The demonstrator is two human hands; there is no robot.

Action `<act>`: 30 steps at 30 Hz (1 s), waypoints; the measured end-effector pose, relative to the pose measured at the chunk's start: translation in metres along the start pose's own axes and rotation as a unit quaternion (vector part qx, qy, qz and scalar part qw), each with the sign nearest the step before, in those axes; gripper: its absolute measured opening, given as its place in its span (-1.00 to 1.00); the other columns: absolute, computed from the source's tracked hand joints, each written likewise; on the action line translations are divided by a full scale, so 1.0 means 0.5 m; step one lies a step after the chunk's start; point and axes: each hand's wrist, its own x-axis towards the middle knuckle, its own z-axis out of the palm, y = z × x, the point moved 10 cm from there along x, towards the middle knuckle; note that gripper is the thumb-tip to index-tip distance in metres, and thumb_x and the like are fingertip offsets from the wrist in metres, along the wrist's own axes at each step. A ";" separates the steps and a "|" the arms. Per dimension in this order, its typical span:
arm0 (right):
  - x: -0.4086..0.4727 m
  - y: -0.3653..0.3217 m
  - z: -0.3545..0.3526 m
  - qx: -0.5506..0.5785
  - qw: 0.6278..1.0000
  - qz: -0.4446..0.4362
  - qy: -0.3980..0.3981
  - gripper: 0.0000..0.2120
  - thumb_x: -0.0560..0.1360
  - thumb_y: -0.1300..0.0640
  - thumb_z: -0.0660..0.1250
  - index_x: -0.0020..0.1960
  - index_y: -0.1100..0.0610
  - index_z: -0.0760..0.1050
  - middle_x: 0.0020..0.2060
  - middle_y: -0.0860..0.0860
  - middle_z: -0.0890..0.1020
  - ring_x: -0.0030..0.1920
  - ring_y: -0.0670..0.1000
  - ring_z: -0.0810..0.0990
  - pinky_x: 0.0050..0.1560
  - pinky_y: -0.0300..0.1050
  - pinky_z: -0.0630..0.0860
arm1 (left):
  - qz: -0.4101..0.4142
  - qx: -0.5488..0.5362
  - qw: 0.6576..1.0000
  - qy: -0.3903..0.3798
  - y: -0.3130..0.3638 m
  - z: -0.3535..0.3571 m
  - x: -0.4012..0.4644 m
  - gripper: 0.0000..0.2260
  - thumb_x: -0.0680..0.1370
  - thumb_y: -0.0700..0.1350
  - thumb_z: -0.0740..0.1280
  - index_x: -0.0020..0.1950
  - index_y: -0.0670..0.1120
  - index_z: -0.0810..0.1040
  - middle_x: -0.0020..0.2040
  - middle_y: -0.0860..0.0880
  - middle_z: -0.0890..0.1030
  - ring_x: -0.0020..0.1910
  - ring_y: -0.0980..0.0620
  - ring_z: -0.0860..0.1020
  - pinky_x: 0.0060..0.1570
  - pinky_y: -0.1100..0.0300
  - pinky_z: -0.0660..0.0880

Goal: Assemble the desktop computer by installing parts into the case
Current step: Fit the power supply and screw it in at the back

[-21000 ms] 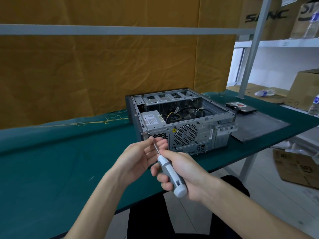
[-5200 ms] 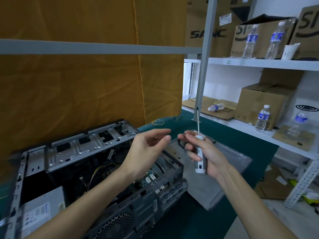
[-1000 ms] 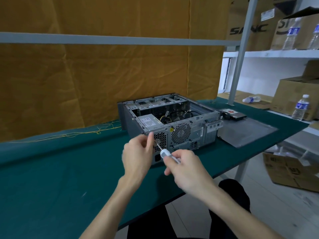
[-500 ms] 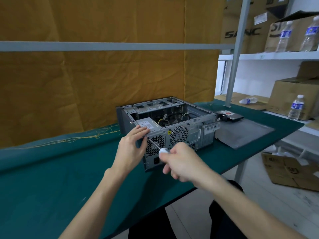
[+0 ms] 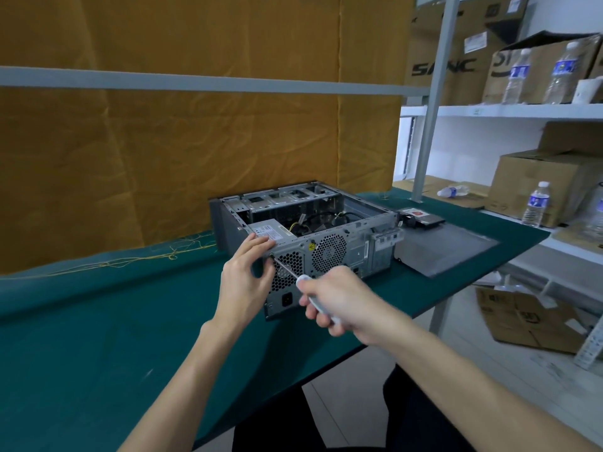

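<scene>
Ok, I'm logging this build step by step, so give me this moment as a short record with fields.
left hand: rests on the case's rear corner, fingers near the screwdriver tip
right hand: grips the screwdriver
tip: at the rear panel's upper left, beside the mesh vent
case: open on top, cables showing
side panel: flat on the table, right of the case

A green-covered table (image 5: 81, 337) carries an open computer case (image 5: 326, 236); beside it lie a grey side panel (image 5: 447, 249) and a drive (image 5: 421, 216).
</scene>
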 end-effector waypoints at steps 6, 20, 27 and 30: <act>-0.015 -0.038 0.008 -0.491 0.849 -0.138 0.139 -0.76 0.63 0.04 0.31 0.17 0.18 0.40 0.03 0.12 0.64 -0.09 0.16 0.65 -0.27 -0.10 0.35 | -0.022 -0.017 1.000 0.005 0.005 0.004 -0.006 -0.71 0.58 -0.30 0.36 0.26 -0.10 0.68 0.29 0.03 0.63 0.50 0.12 0.38 0.44 0.42 0.24; -0.034 -0.083 0.031 -0.484 0.842 -0.181 0.154 -0.65 0.72 -0.09 0.08 -0.06 0.09 0.48 -0.20 0.05 0.60 -0.18 0.16 0.62 -0.27 -0.04 0.30 | -0.034 -0.038 0.999 0.011 -0.001 0.004 -0.006 -0.71 0.58 -0.30 0.35 0.25 -0.08 0.68 0.29 0.07 0.63 0.50 0.16 0.37 0.43 0.42 0.24; -0.001 -0.021 0.025 -0.153 0.987 -0.049 0.027 -0.67 0.66 -0.08 0.21 -0.09 0.17 0.49 -0.35 0.05 0.58 -0.48 0.01 0.50 -0.45 -0.19 0.36 | -0.037 -0.048 0.998 0.025 -0.001 0.004 -0.008 -0.71 0.57 -0.31 0.34 0.24 -0.09 0.69 0.28 0.06 0.64 0.49 0.16 0.38 0.43 0.40 0.25; -0.027 -0.065 0.058 -0.477 0.852 -0.165 0.140 -0.79 0.65 0.04 0.27 0.13 0.19 0.46 0.00 0.13 0.67 -0.02 0.17 0.67 -0.20 -0.05 0.36 | -0.040 -0.055 0.998 0.019 -0.003 0.006 -0.009 -0.71 0.58 -0.30 0.34 0.25 -0.08 0.68 0.28 0.07 0.63 0.50 0.17 0.36 0.44 0.40 0.25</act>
